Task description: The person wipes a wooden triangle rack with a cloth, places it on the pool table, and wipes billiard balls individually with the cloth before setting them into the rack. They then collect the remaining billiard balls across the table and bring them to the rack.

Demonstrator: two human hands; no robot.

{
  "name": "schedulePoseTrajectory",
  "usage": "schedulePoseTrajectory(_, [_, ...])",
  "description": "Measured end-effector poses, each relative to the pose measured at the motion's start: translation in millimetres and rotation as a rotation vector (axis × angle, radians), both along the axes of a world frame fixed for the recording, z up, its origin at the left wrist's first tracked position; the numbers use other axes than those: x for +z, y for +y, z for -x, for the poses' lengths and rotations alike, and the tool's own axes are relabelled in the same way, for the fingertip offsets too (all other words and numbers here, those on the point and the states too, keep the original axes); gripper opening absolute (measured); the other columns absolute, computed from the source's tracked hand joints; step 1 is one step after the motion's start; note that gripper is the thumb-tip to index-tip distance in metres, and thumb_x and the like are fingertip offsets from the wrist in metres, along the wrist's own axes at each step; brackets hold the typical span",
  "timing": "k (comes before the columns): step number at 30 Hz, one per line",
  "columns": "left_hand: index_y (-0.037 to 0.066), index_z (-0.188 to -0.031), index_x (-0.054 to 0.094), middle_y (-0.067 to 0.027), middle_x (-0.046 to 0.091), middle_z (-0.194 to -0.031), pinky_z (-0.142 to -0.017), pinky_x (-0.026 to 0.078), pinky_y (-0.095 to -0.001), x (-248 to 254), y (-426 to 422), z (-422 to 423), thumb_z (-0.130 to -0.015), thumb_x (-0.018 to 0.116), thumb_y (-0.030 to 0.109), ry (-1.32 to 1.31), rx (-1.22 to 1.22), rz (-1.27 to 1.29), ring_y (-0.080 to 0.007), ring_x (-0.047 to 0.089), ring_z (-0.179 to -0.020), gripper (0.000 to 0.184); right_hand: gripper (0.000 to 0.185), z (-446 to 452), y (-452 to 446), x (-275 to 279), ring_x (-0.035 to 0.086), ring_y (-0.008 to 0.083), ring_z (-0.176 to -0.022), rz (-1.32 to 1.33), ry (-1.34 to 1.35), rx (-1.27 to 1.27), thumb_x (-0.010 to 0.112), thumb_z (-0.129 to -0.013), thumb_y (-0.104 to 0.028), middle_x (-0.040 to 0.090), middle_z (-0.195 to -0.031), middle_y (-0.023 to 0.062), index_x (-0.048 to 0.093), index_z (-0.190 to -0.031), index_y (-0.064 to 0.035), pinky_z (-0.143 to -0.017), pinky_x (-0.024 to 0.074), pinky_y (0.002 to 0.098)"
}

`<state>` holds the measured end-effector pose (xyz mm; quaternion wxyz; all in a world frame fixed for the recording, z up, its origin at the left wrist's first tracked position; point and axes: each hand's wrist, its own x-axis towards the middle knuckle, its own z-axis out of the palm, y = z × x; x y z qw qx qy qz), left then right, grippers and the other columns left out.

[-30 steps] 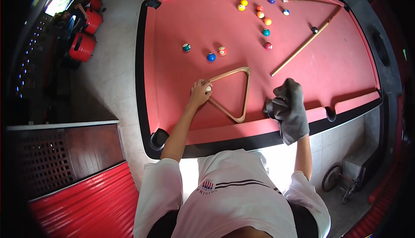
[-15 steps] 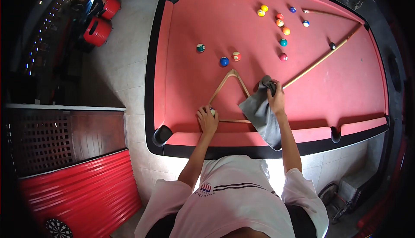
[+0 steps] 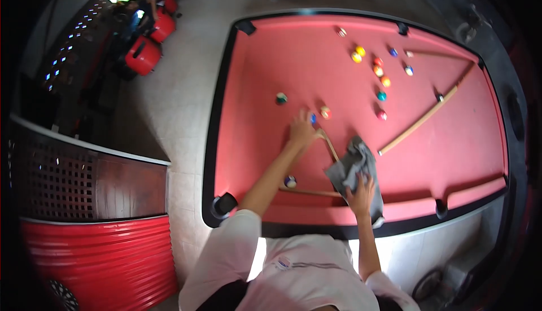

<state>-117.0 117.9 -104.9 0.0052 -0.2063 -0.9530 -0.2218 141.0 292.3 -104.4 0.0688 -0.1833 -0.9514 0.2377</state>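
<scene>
The left hand (image 3: 304,129) is off the purple-striped ball (image 3: 290,181) that it covered half a second ago. It is now at the blue ball (image 3: 313,118), fingers extended and slightly parted. It encloses nothing visible; motion blur prevents telling whether the fingertips contact the ball.

The right hand (image 3: 361,195) has shifted from the bunched upper end of the grey cloth (image 3: 355,164) to its lower part. Its fingers are spread over the fabric; whether they pinch it cannot be told.

The purple-striped ball, now uncovered, appears to sit inside the left near corner of the triangular rack (image 3: 310,192). The left hand is therefore free of that ball. The left forearm hides most of the rack's left side, and the cloth covers its right near corner.

Beyond the rack, the orange-striped ball (image 3: 325,112) lies just beside the blue ball. The green-striped ball (image 3: 282,98) lies farther left. The solid green ball (image 3: 382,96) and the remaining balls are scattered toward the far right of the pool table (image 3: 254,74). A cue (image 3: 418,119) rests diagonally on the right, next to the black ball (image 3: 440,97).
</scene>
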Motion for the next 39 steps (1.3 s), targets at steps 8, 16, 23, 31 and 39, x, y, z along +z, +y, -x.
schedulePoseTrajectory(8, [0.01, -0.123, 0.047, -0.0204, 0.046, -0.121, -0.088, 0.046, -0.0516, -88.9, -5.9, 48.6, -0.084, 0.062, 0.013, -0.071, -0.097, -0.155, -0.0411, 0.051, -0.108, 0.042, 0.027, -33.6, 7.0, -49.2, 0.055, 0.0364, -0.1, -0.052, -0.145, 0.024, 0.065, -0.075, -0.016, 0.059, -0.1, 0.0137, 0.061, -0.101, -0.0081, -0.083, 0.0445, 0.0496])
schedulePoseTrajectory(16, [0.007, -0.112, 0.051, -0.0165, 0.056, -0.095, -0.073, 0.051, -0.04, -101.5, -67.6, 0.0, -0.09, 0.057, 0.021, -0.25, 0.374, -0.737, -0.0285, 0.059, -0.084, 0.027, 0.038, -25.6, 22.7, -46.9, 0.057, 0.0335, -0.097, 0.017, -0.29, 0.08, 0.071, -0.071, -0.026, 0.06, -0.097, 0.0098, 0.055, -0.102, -0.0095, -0.08, 0.0448, 0.0497])
schedulePoseTrajectory(23, [0.01, -0.102, 0.053, -0.0049, 0.056, -0.078, -0.051, 0.044, -0.0261, -54.2, -125.6, -104.6, -0.094, 0.051, 0.028, -1.044, 0.494, -1.509, -0.0128, 0.057, -0.062, 0.02, 0.07, -28.0, -0.4, -23.7, 0.055, 0.0379, -0.108, -0.055, -0.369, 0.14, 0.082, -0.057, -0.025, 0.059, -0.109, 0.0205, 0.047, -0.115, -0.0082, -0.089, 0.0439, 0.0519])
schedulePoseTrajectory(31, [0.012, -0.1, 0.053, -0.0027, 0.057, -0.078, -0.055, 0.044, -0.0247, -33.6, -120.8, -173.6, -0.093, 0.055, 0.026, -1.174, 0.421, -1.534, -0.0126, 0.057, -0.064, 0.017, 0.021, -36.7, 8.7, -49.2, 0.063, 0.0419, -0.079, -0.057, -0.19, 0.051, 0.062, -0.07, -0.01, 0.064, -0.081, 0.0206, 0.054, -0.088, -0.0034, -0.07, 0.0494, 0.0522])
schedulePoseTrajectory(39, [0.008, -0.13, 0.044, -0.0054, 0.053, -0.1, -0.07, 0.051, -0.0266, -24.3, -101.3, -200.0, -0.097, 0.055, 0.023, -1.234, 0.196, -1.258, -0.0135, 0.061, -0.083, 0.038, 0.016, -5.2, 38.0, -3.9, 0.065, 0.0368, -0.062, 0.207, 0.189, -0.323, 0.053, -0.086, -0.014, 0.062, -0.068, 0.0225, 0.057, -0.09, 0.0013, -0.056, 0.0475, 0.0451])
